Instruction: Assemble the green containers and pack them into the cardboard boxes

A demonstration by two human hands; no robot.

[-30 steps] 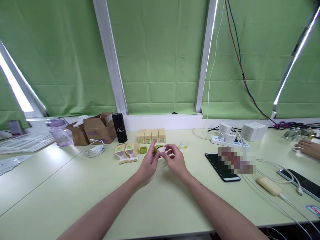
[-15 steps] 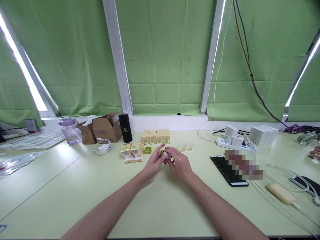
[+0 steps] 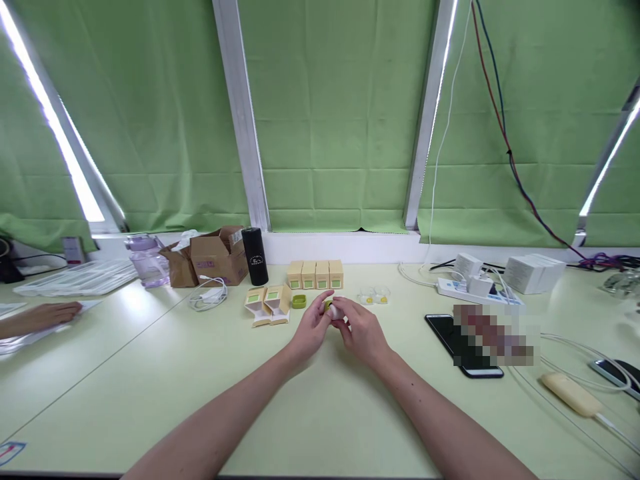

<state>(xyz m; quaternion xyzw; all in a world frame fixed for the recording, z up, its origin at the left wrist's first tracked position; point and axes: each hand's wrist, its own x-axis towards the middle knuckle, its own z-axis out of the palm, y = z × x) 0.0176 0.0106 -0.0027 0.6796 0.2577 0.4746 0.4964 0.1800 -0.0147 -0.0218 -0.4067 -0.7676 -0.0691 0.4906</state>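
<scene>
Between my two hands is a small white and green round piece (image 3: 335,310), partly covered by fingers; its exact kind I cannot make out. My left hand (image 3: 311,328) grips it from the left. From the other side, the fingers of my right hand (image 3: 364,331) are closed on its white part. Just left of the hands sits a small green square container (image 3: 299,301). Two opened cardboard boxes (image 3: 269,305) lie beside that. Behind, several closed tan boxes (image 3: 315,275) stand in a row. A clear twin case (image 3: 375,296) with yellow spots rests to the right.
A black cylinder (image 3: 255,257), a brown carton (image 3: 219,257) and a purple bottle (image 3: 149,261) stand at the back left. On the right are a phone (image 3: 445,332), a power strip (image 3: 445,287) and a cream-coloured device (image 3: 571,395). Another person's hand (image 3: 55,315) rests far left.
The view has turned slightly left. Another person's hand has appeared at the far left, and one at the right edge is out of view. My hands keep their grip on the small piece.
</scene>
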